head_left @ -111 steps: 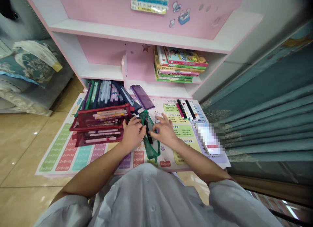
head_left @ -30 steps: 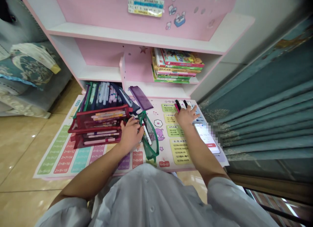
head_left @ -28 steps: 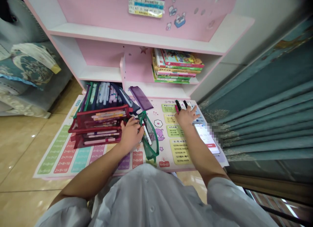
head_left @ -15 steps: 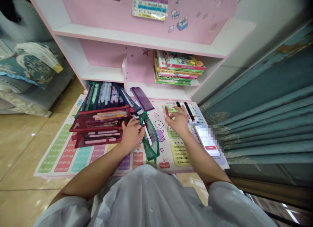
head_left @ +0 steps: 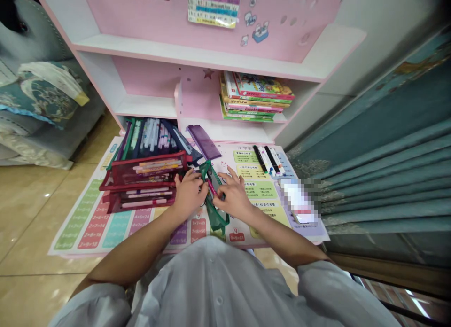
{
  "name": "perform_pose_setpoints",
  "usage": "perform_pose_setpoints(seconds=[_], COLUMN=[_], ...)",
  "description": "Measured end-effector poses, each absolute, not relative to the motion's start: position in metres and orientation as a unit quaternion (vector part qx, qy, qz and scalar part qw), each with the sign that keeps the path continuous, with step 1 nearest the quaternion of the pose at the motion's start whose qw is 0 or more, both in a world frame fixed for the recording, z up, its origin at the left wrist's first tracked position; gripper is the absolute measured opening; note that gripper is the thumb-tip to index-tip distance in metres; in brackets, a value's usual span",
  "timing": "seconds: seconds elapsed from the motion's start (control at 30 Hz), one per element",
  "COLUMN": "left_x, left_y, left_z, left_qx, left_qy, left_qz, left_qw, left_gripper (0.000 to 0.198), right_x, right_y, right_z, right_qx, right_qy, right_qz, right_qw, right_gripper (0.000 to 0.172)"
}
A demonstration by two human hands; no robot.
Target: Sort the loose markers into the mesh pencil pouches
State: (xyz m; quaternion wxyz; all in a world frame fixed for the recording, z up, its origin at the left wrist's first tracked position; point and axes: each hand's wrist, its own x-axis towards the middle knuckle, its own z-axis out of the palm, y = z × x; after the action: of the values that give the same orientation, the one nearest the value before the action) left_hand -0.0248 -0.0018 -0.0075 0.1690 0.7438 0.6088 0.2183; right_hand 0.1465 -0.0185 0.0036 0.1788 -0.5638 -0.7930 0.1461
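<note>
Slim pink marker [head_left: 211, 187] — pinched between the fingers of the right hand [head_left: 233, 198] — slanted lengthwise toward green mesh pouch [head_left: 214, 215], gripped by the left hand [head_left: 190, 193].

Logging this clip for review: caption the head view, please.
Left hand holds a green mesh pencil pouch open while right hand holds a pink pen at its mouth, beside stacked red mesh pouches.

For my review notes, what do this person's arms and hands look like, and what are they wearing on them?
The left hand and right hand are bare, with no gloves, and no watch or bracelet shows. The forearms are uncovered. The pale grey-blue shirt has loose, wide sleeves, the left sleeve and right sleeve, and a small round button down its front.
</note>
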Motion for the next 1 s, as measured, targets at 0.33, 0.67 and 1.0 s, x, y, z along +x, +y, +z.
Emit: perform_pose_setpoints(seconds=[0.33, 0.67, 1.0], left_x=[-0.024, -0.024, -0.025], left_y=[-0.003, -0.003, -0.002], left_z=[-0.003, -0.005, -0.006], left_qx=[0.74, 0.738, 0.742], left_qy=[0.61, 0.61, 0.607], left_qz=[0.217, 0.22, 0.223], left_qw=[0.182, 0.186, 0.178], left_gripper=[0.026, 0.025, 0.026], right_x=[0.176, 0.272, 0.274], right_y=[0.021, 0.088, 0.093], right_z=[-0.002, -0.04, -0.048], right_qx=[-0.614, -0.839, -0.846], right_qy=[-0.752, -0.531, -0.527], right_qz=[0.033, -0.058, -0.067], right_qw=[0.237, 0.106, 0.045], right_gripper=[0.027, 0.043, 0.045])
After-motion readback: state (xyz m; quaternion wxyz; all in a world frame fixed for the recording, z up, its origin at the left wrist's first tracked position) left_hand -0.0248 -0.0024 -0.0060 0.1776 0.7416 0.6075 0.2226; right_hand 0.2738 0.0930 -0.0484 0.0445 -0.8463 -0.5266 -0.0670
